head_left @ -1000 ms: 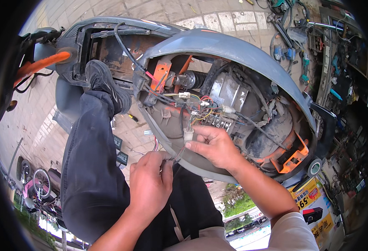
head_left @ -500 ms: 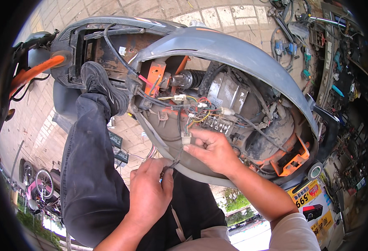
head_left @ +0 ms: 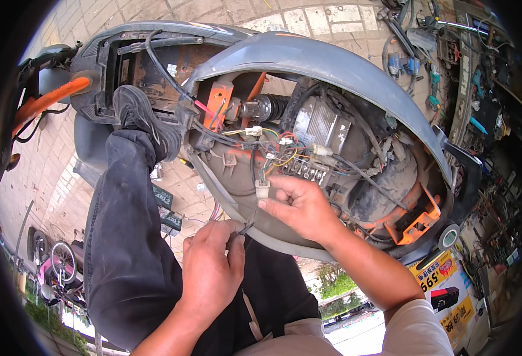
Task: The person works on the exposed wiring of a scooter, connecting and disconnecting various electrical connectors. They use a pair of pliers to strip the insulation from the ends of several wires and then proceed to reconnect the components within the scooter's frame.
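Note:
Inside the open rear body of a grey scooter (head_left: 308, 59), my right hand (head_left: 302, 210) pinches a white wire connector (head_left: 262, 190) between thumb and forefinger. Coloured wires rise from the connector's far end. My left hand (head_left: 213, 264) is closed around a thin, dark, slender thing (head_left: 249, 224), which points up toward the connector. Its kind is unclear, and most of it is hidden in my fingers. Just beyond my right hand sits a terminal block (head_left: 305, 170) with a row of metal screws. More white plugs (head_left: 253, 131) hang among the loose wires.
A finned metal controller box (head_left: 320, 130), a shock absorber (head_left: 264, 108) and an orange bracket (head_left: 416, 221) sit within the body. My shoe (head_left: 145, 121) rests at the footboard. Black batteries (head_left: 169, 219) stand on the paving; tools (head_left: 412, 64) lie at the right.
The connector and my right hand have shifted very slightly left and up in view, along with the whole scooter. Both hands keep their grips.

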The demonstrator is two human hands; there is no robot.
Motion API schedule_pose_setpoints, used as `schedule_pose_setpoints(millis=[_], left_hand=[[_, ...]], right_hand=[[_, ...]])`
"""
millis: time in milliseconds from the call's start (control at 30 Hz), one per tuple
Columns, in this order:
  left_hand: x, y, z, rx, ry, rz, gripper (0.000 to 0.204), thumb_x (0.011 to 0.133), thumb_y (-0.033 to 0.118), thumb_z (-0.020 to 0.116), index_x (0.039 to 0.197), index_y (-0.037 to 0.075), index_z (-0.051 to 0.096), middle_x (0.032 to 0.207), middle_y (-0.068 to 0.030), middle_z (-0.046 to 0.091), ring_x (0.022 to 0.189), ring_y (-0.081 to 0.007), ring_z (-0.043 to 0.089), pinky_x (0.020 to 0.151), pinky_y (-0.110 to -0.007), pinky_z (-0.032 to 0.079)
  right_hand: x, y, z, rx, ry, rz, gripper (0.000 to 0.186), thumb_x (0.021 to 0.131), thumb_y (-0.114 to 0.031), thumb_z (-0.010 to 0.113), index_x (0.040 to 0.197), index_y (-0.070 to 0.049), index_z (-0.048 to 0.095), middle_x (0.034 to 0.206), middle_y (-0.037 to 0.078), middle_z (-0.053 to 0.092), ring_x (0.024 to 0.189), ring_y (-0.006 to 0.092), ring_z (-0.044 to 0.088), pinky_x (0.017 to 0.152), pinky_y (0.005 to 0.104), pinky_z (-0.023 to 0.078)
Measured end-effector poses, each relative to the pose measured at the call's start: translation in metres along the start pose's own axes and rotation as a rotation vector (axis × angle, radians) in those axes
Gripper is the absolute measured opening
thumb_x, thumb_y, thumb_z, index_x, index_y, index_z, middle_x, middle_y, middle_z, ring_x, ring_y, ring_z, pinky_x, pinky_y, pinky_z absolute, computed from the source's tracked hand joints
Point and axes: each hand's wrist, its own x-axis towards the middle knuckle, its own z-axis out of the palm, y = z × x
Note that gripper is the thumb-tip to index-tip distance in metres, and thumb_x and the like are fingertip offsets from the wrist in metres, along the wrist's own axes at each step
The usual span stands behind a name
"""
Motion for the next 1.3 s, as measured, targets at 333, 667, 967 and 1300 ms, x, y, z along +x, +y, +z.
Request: schedule_pose_setpoints(millis=[333, 667, 967, 1300], left_hand=[[-0.006, -0.001, 0.000, -0.028, 0.011, 0.071, 0.021, 0.085, -0.004, 0.059, 0.106, -0.005, 0.060, 0.080, -0.0128, 0.060, 0.072, -0.0221, 0.060, 0.071, -0.034, 0.049], [-0.018, -0.004, -0.002, -0.395, -0.157, -0.115, 0.023, 0.092, 0.002, 0.053, 0.113, -0.007, 0.059, 0.081, -0.0001, 0.055, 0.074, -0.0061, 0.049, 0.068, -0.023, 0.044], [-0.025, -0.004, -0.001, -0.601, -0.152, -0.194, 0.023, 0.092, 0.003, 0.053, 0.112, -0.007, 0.059, 0.081, -0.0026, 0.057, 0.076, -0.0088, 0.053, 0.072, -0.025, 0.046], [-0.027, -0.008, 0.005, -0.602, -0.128, -0.171, 0.023, 0.092, 0.004, 0.053, 0.111, -0.007, 0.059, 0.080, -0.0021, 0.056, 0.076, -0.0090, 0.052, 0.072, -0.025, 0.046]], right_hand=[[0.000, -0.019, -0.005, -0.145, -0.101, 0.060, 0.033, 0.089, -0.010, 0.069, 0.119, 0.002, 0.061, 0.070, -0.008, 0.043, 0.063, 0.0007, 0.038, 0.054, 0.0197, 0.033], [0.003, -0.002, -0.005, -0.299, -0.002, -0.221, 0.039, 0.081, -0.010, 0.063, 0.119, -0.001, 0.062, 0.068, 0.008, 0.059, 0.059, 0.0145, 0.055, 0.058, 0.0312, 0.047], [0.004, -0.005, -0.005, -0.254, -0.059, -0.198, 0.017, 0.088, -0.015, 0.061, 0.092, 0.001, 0.063, 0.069, 0.011, 0.060, 0.063, 0.0134, 0.055, 0.061, 0.0318, 0.047], [0.003, -0.013, -0.008, -0.409, -0.065, -0.193, 0.019, 0.088, -0.018, 0.060, 0.088, 0.000, 0.061, 0.074, 0.015, 0.064, 0.066, 0.0240, 0.062, 0.064, 0.0359, 0.049]])
